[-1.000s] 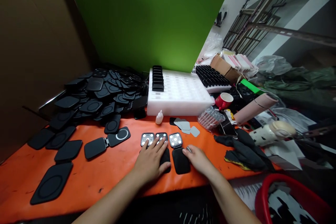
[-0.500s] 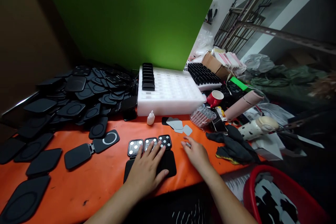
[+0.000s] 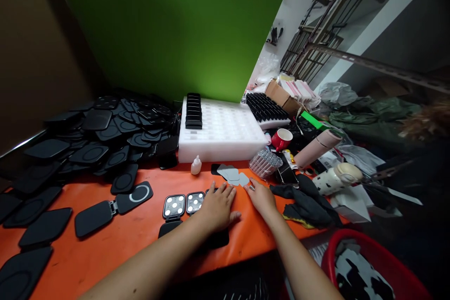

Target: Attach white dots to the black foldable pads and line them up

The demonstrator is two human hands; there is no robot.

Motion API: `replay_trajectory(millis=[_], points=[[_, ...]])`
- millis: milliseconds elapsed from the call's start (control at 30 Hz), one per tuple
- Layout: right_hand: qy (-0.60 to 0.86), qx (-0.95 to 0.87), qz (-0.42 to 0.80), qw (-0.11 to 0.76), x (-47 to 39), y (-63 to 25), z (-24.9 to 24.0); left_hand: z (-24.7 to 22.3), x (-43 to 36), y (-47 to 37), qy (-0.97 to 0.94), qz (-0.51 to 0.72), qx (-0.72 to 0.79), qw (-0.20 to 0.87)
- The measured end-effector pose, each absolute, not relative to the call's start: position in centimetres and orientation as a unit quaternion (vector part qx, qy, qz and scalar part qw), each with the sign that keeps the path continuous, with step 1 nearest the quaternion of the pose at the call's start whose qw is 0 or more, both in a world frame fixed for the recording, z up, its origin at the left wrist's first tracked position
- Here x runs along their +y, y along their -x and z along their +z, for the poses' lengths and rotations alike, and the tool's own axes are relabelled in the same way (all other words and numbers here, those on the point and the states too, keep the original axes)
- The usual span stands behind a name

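Observation:
My left hand (image 3: 218, 208) lies palm down with its fingers spread, partly hiding the rightmost of three black folding pads. The left pad (image 3: 174, 206) and the middle pad (image 3: 194, 202) show lids with white round dots; their lower halves are partly behind my left arm. My right hand (image 3: 262, 199) rests on the table, fingers slightly bent and apart. Its fingertips are at the near right edge of a small grey rounded sheet (image 3: 243, 179). More grey sheets (image 3: 230, 173) overlap just left of that one.
A heap of black pads (image 3: 105, 136) covers the left side. An unfolded pad (image 3: 93, 219) lies nearer. Behind stand a white dropper bottle (image 3: 196, 165) and a white foam tray (image 3: 221, 147). A red mug (image 3: 282, 139), tumblers and dark gloves (image 3: 305, 204) crowd the right; below is a red basin (image 3: 328, 258).
My left hand has shifted right and forward, uncovering the left and middle lids. My right hand has moved forward to the grey sheet's edge. The view has shifted slightly.

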State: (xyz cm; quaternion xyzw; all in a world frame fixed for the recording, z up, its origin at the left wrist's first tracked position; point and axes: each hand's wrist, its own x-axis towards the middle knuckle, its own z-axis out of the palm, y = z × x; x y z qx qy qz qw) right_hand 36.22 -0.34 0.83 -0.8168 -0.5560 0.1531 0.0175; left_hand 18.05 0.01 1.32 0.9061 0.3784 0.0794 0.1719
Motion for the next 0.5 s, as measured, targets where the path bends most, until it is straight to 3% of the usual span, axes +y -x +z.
replay_trajectory(millis=[233,500], points=[[0.802,-0.567,0.183,0.047,0.7,-36.4,0.9,1.8,4.1,-18.9,-0.856,0.11,0.488,0.131],[0.799,-0.553,0.217,0.092,1.5,-36.5,0.7,1.9,7.3,-21.8,-0.792,0.054,0.592,0.137]])
